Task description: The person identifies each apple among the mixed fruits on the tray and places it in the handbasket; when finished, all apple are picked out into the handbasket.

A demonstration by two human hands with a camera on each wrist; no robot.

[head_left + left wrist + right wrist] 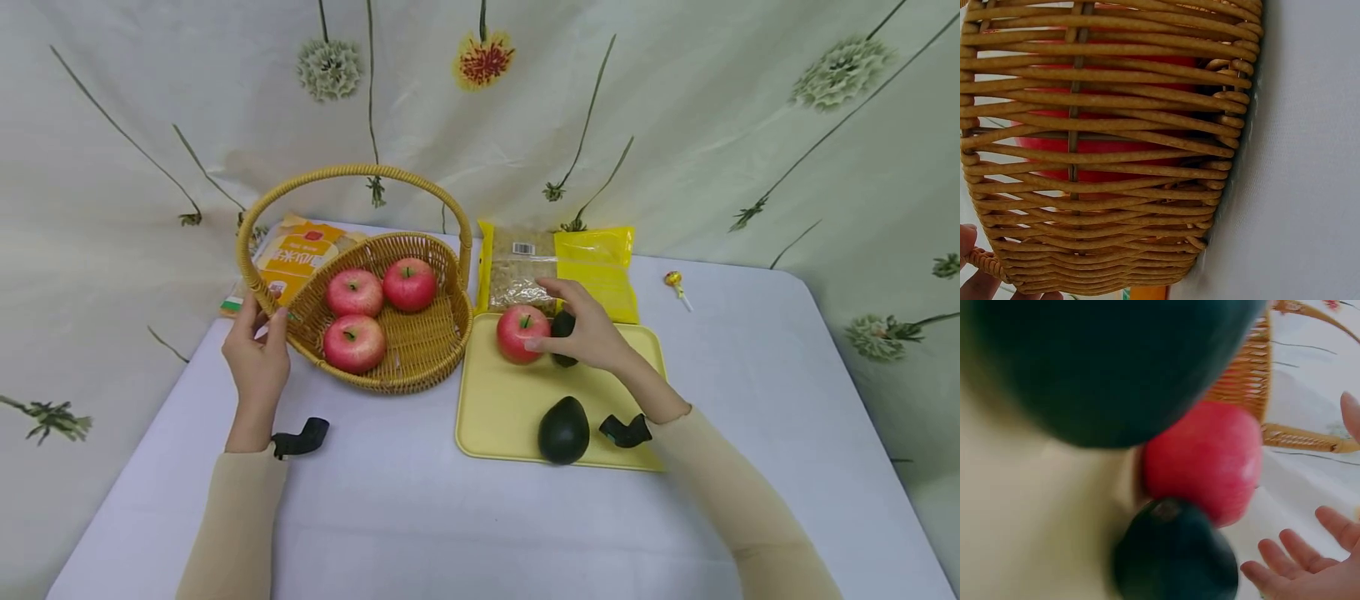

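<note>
My left hand (257,354) grips the wicker basket (397,383) at the left foot of its arched handle. Three red apples (354,343) lie inside the basket; red shows through its weave in the left wrist view. My right hand (588,333) is over the back of a yellow tray (495,417), fingers spread about a red apple (510,333). A dark green avocado (561,323) beside that apple is partly hidden by the hand. Nearer the tray's front edge lies another avocado (564,429), large and blurred in the right wrist view.
Behind the tray lies a yellow bag (600,267) with a clear window. An orange food packet (300,250) is behind the basket's left side. At the back right of the white table (390,517) there is a lollipop (677,287). Floral cloth (675,125) hangs behind.
</note>
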